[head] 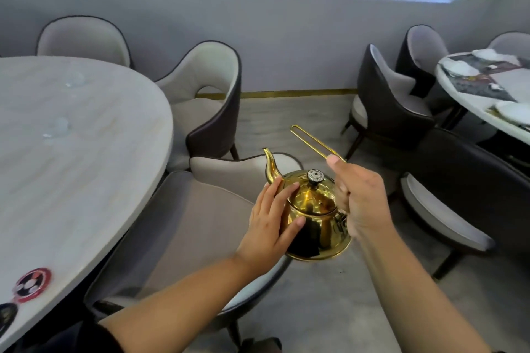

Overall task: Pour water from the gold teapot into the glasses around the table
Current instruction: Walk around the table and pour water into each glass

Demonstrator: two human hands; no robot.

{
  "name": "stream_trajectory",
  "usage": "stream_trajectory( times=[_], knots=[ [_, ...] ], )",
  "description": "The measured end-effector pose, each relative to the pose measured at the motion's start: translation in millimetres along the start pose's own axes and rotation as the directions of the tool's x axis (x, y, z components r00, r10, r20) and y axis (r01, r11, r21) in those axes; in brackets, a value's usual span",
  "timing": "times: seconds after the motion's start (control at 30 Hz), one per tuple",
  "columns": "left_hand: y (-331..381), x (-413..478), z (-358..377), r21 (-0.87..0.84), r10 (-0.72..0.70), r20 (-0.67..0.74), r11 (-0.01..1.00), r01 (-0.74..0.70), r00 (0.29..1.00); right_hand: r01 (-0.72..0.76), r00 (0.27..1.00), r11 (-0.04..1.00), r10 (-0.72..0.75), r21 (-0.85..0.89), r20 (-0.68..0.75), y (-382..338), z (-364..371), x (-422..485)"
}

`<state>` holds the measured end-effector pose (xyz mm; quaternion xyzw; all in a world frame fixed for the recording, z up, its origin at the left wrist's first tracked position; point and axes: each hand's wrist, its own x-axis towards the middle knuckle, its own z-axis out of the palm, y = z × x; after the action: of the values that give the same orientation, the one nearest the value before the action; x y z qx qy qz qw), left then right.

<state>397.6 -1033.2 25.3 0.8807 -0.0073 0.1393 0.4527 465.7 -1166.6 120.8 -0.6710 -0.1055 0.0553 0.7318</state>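
Observation:
The gold teapot (314,209) is held in the air over a chair seat, to the right of the round pale table (94,169). Its spout points away and to the left, and its lid with a dark knob is on. My right hand (360,200) grips the thin gold wire handle (311,139), which sticks up and back. My left hand (272,218) lies flat against the pot's lid and left side, fingers stretched out. Two clear glasses (75,79) (58,127) stand on the table, faint and hard to make out.
A grey padded chair (183,226) is right under the teapot, with another (212,89) behind it and a third (83,37) at the table's far side. A red and black round coaster (33,284) lies near the table's front edge. A second laid table (487,112) with dark chairs (393,94) stands on the right.

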Motion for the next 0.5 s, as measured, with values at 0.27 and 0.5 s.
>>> stream_trajectory(
  times=[0.27,0.5],
  knots=[
    [0,86,71,-0.027,0.029,0.035,0.999,-0.028,0.999,-0.021,0.999,1.0,0.02,-0.017,-0.043,14,-72,77],
    [-11,168,113,-0.018,-0.033,0.09,0.999,0.035,0.995,-0.049,0.999,0.999,0.049,-0.018,0.02,32,-117,168]
  ],
)
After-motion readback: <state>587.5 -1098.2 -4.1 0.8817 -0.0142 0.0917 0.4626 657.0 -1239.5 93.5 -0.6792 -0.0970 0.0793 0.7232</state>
